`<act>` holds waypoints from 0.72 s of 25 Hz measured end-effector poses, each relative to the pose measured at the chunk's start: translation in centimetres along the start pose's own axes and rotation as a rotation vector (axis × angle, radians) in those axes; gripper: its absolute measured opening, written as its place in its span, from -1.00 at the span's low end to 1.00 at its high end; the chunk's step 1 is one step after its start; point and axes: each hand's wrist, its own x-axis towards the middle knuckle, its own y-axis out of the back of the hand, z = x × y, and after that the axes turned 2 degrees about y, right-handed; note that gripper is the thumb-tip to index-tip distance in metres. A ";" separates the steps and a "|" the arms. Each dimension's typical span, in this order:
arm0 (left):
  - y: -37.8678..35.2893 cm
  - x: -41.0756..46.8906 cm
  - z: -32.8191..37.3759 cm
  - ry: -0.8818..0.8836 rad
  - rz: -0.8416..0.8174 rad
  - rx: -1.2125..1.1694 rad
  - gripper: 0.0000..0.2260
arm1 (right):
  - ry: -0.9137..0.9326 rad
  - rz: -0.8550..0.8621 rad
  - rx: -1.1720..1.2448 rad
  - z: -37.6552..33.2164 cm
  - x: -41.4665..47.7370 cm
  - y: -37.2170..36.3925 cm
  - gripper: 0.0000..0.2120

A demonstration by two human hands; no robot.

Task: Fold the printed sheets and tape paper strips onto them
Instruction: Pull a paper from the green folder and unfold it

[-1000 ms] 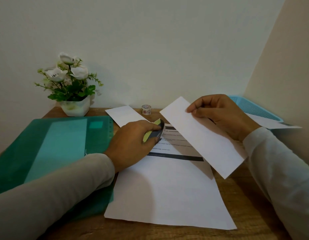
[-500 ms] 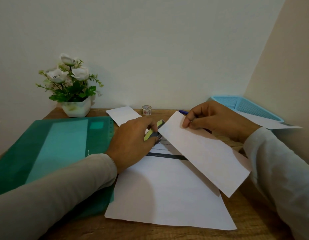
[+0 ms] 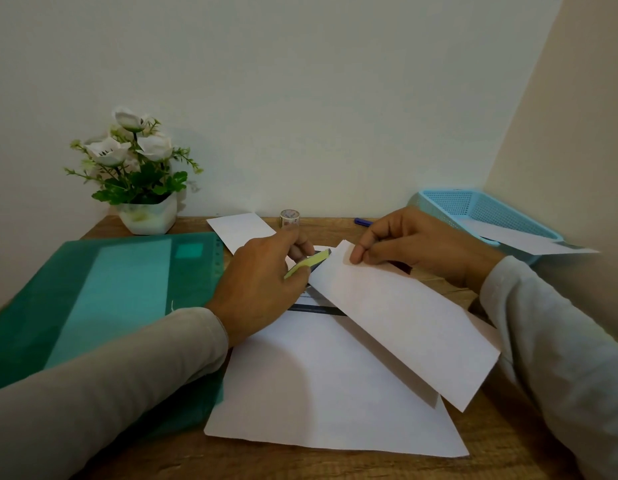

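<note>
Where the wooden table (image 3: 335,467) runs nearest the camera, the printed sheet (image 3: 321,386) lies flat with its blank half toward the person. Of the print only a dark bar and some blurred lines show, too small to read. The folded white paper (image 3: 404,320) slants low across its right side. A second ago it was lifted clear, and it has since come down to cover most of the print. The right hand (image 3: 418,247) pinches its far corner between thumb and curled fingers. The left hand (image 3: 262,289) grips a yellow-green tool (image 3: 309,263) just beside that corner, as before. A green folder (image 3: 110,289) lies at left. Farther back are a small white sheet (image 3: 241,230), a tape roll (image 3: 289,217), a blue pen (image 3: 362,222) and a potted plant (image 3: 150,216). The blue mesh basket (image 3: 474,206) at far right holds one loose sheet (image 3: 519,237).
</note>
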 end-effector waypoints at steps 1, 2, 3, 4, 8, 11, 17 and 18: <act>0.0 0.0 0.1 0.000 0.006 -0.006 -0.84 | -0.005 -0.017 0.027 0.1 0.1 -0.3 -0.82; 0.0 -0.1 0.2 -0.001 0.011 -0.012 -0.84 | -0.012 -0.035 0.051 0.2 0.2 -0.6 -0.82; 0.0 -0.1 0.3 0.000 0.017 -0.015 -0.84 | -0.022 -0.051 0.078 0.4 0.4 -0.9 -0.83; 0.1 -0.1 0.4 0.000 0.025 -0.018 -0.84 | -0.035 -0.067 0.106 0.5 0.5 -1.1 -0.84; 0.2 -0.1 0.3 -0.013 0.042 -0.016 -0.83 | -0.105 -0.108 0.167 0.9 1.1 -2.1 -0.89; 0.1 -0.2 0.3 -0.031 0.026 -0.032 -0.84 | -0.143 -0.070 0.164 1.4 1.6 -2.6 -0.89; -0.1 -0.4 0.3 -0.100 -0.006 -0.037 -0.85 | -0.146 0.082 0.185 1.9 2.0 -2.5 -0.90; -0.1 -0.4 0.3 -0.100 -0.015 -0.036 -0.85 | -0.148 0.095 0.182 2.1 2.2 -2.8 -0.89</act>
